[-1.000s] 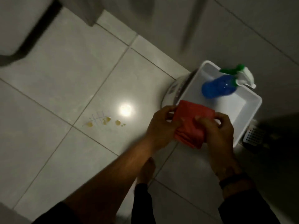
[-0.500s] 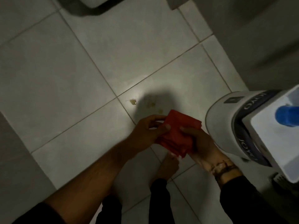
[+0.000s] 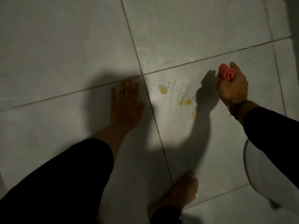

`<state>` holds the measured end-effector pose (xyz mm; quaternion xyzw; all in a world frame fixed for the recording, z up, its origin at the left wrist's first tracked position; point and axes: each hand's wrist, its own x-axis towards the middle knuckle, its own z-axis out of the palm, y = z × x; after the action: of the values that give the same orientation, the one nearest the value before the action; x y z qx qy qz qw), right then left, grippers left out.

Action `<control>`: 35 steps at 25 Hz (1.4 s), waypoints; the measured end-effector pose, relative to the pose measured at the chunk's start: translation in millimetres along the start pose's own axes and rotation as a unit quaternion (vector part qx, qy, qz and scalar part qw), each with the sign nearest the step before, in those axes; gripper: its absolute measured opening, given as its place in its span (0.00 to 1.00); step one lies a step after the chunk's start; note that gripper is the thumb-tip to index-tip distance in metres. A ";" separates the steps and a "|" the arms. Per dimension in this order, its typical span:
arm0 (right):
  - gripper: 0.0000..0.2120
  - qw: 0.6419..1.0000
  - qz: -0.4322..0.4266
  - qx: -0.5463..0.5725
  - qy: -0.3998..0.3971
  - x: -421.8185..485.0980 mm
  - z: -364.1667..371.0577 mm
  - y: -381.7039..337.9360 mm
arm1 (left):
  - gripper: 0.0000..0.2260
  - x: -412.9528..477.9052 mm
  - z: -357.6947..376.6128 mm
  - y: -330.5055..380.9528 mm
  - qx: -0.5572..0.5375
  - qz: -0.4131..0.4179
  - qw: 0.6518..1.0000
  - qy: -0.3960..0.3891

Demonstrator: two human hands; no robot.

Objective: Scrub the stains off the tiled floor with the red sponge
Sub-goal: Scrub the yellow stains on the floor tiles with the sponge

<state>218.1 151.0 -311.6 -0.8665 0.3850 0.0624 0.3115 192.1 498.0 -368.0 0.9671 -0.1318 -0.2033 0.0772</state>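
**Red sponge gripped in the right hand, just beside the stains**

The right hand [image 3: 233, 88] is closed in a fist around the red sponge [image 3: 226, 74], which is rolled or bunched so that its spiralled end pokes out of the top of the fist. Whether the sponge touches the floor cannot be told. The fist casts a dark shadow to its left, reaching the nearest marks. A bracelet [image 3: 234, 103] circles the wrist, and a dark sleeve [image 3: 271, 136] runs back to the lower right.

The left hand [image 3: 127, 101] lies flat and empty on the tiled floor [image 3: 64, 46], fingers spread and pointing away from the person, its fingertips at a grout line.

Between the two hands sit the stains [image 3: 163, 90]: several yellowish blotches on a pale tile, crossed by a thin drawn arc with short strokes through it. They lie just right of a grout line that runs toward the person. Bare tile lies open above and to the left of them.

A bare foot [image 3: 182, 189] rests on the floor near the bottom, and a white rounded object [image 3: 262, 172] sits at the lower right, partly behind the right arm.
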 end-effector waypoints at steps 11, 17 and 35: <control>0.40 0.963 -0.194 -0.186 0.026 -6.3 170.9 -41.5 | 0.35 19.8 73.7 -35.4 0.036 0.059 0.986 0.150; 0.41 0.841 -0.404 -0.334 -0.130 -155.3 180.1 48.2 | 0.32 17.9 72.0 -37.9 -0.004 0.062 0.985 0.159; 0.38 0.928 -0.244 -0.277 -0.055 -132.1 125.0 100.5 | 0.31 21.0 79.0 -40.4 0.022 0.072 0.984 0.160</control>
<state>71.7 256.3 -414.9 -0.9807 0.1110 0.1364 0.0851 187.1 522.9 -455.6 0.9766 -0.1915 -0.0371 0.0907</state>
